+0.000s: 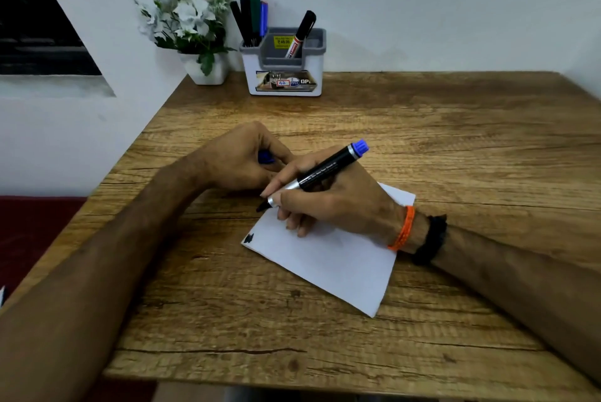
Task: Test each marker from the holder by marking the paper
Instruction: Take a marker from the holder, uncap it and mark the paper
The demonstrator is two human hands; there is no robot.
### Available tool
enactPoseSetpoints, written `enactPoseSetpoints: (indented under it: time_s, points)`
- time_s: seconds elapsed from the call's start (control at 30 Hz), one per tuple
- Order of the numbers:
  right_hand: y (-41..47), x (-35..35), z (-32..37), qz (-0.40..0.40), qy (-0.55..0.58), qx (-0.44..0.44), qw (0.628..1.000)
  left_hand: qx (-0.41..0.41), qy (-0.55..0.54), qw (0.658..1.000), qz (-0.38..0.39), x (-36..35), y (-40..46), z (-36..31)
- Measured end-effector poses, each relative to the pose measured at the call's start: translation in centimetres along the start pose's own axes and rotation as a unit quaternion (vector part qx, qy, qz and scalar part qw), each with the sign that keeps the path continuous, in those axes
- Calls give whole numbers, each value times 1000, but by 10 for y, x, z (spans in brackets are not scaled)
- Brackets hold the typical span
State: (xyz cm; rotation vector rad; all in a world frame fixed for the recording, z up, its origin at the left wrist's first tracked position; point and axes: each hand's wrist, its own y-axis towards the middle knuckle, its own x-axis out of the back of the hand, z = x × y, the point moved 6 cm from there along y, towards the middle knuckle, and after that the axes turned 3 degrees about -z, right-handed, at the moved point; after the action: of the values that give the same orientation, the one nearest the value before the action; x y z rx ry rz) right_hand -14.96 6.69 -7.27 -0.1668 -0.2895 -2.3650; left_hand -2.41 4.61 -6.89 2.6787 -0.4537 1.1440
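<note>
The right hand (328,203) is gripping an uncapped marker (317,174), tip hovering at the paper's (328,258) far-left edge. The left hand (240,157) is closing on its blue cap (266,157). The holder (283,62) is sitting at the bench's (455,128) far edge, open wood between.

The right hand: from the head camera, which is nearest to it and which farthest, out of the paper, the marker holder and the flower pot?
1. Paper, under the right hand.
2. Marker holder, at the table's back edge.
3. Flower pot, left of the holder.
</note>
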Motion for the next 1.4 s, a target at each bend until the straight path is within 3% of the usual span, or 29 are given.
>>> enactPoseSetpoints:
  time_s: [1.4]
  points:
    - [-11, -10, 3, 11, -93, 15, 996, 25, -4, 1000, 15, -1, -1, -2]
